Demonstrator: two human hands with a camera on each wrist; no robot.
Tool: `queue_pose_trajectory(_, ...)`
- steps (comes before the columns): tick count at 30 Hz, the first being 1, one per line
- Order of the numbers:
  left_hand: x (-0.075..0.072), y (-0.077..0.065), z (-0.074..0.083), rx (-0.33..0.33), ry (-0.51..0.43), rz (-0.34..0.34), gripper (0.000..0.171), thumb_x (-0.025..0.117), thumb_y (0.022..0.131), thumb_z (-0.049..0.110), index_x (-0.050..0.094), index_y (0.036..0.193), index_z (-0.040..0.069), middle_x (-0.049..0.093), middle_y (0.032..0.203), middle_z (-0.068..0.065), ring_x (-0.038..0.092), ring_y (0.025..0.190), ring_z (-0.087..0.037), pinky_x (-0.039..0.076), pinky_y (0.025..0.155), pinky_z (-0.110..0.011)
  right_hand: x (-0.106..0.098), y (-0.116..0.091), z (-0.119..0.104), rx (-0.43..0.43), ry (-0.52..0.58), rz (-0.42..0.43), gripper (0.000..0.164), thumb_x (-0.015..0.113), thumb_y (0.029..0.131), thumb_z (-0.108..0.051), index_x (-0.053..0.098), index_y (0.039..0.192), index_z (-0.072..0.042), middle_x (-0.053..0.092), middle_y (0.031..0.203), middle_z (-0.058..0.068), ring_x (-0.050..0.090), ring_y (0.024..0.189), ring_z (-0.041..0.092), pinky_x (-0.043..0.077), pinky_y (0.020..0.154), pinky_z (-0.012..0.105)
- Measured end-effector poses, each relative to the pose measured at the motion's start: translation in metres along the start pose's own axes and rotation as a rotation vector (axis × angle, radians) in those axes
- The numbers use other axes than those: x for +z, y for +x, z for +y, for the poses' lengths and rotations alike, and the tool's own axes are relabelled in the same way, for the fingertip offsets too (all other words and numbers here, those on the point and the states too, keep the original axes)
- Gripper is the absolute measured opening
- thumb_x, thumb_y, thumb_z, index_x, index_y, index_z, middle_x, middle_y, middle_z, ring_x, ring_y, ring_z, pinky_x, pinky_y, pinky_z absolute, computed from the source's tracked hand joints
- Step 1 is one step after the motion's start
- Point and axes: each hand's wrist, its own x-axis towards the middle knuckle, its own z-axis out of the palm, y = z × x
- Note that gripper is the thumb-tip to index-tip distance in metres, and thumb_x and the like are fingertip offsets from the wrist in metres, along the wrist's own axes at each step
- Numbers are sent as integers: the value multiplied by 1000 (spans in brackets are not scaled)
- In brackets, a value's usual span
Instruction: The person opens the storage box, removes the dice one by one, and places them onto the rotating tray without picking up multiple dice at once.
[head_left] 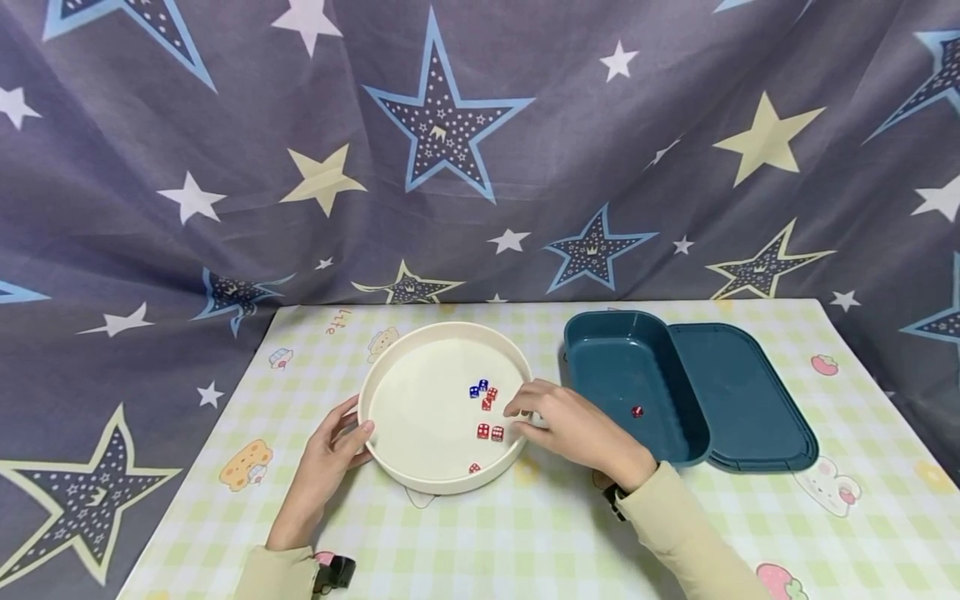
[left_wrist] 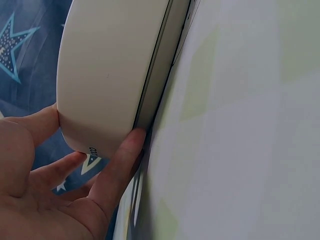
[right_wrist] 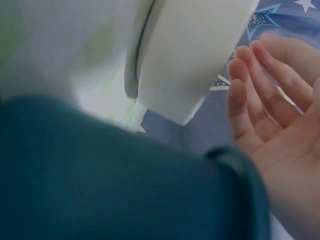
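Observation:
A round cream tray (head_left: pixel 420 400) rests on the table. My left hand (head_left: pixel 334 448) grips its left wall, thumb at the rim and fingers against the side; the left wrist view shows this hand (left_wrist: pixel 75 175) against the outer wall. Two blue dice (head_left: pixel 483 385) lie in the tray with several red dice (head_left: pixel 483 431). Over the tray's right rim hovers my right hand (head_left: pixel 566 421), its fingers loosely bent towards the dice. In the right wrist view, the right hand (right_wrist: pixel 280 100) shows nothing between fingers and thumb.
Right of the tray stands a dark teal box (head_left: pixel 615 367) with one red die (head_left: pixel 637 412) inside. Its flat teal lid (head_left: pixel 738 392) lies against the box's right side. A checked cloth (head_left: pixel 450 550) covers the table; a starry curtain (head_left: pixel 480 242) hangs behind.

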Motion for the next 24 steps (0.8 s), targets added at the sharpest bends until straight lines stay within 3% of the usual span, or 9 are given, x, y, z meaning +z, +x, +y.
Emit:
queue_pose_trajectory(14,-2,0,-5,11,15,2,64,61,100,30,33,155,16,44,145,-17,63,103,3,60,85,-23,-30,-28,18,34,-39,54,20,70,94,-26,73,112,-16,66,109,-5,62,103,13,58,84,31)
queue_pose_trajectory(24,-1,1,-6,16,13,-8,64,61,100,31,32,155,16,44,146,-17,62,106,3,60,86,-23,-43,-47,36,78,-16,68,18,71,94,-26,71,111,-20,66,107,-1,62,93,14,57,75,31)
